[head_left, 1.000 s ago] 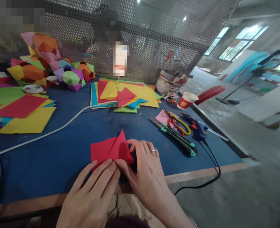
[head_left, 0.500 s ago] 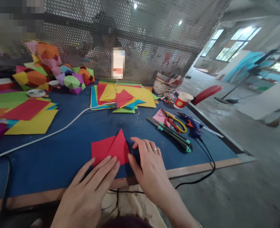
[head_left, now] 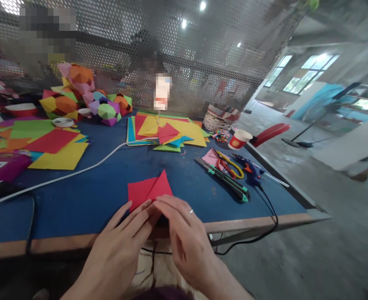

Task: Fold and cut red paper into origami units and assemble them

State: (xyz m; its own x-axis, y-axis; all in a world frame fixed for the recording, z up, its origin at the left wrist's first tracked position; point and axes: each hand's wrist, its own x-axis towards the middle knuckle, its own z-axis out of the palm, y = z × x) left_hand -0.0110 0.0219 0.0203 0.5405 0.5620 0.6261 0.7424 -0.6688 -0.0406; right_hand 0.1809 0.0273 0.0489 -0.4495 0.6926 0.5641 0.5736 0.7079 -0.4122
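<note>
A red sheet of paper (head_left: 146, 188) lies on the blue tabletop close to its front edge, with one part folded over into a triangle whose tip points away from me. My left hand (head_left: 126, 233) rests flat on the paper's near side, fingers stretched out. Over the lower right of the folded part lies my right hand (head_left: 184, 227), a ring on one finger. Its fingers are long and close together, their tips meeting the left fingertips. The right thumb and the paper's near edge are mostly hidden beneath the hands.
To the right lie a green-and-black utility knife (head_left: 223, 179), scissors (head_left: 232, 164) and a glue gun (head_left: 251, 171) with a black cord. Paper stacks (head_left: 196, 135) and folded paper balls (head_left: 63, 104) are farther back. A white cable (head_left: 103, 158) crosses leftward; a paper cup (head_left: 239, 139) stands right.
My right hand has moved left from beside the paper onto its folded part, up to the left fingertips. The left hand stays on the paper. The camera view has shifted slightly.
</note>
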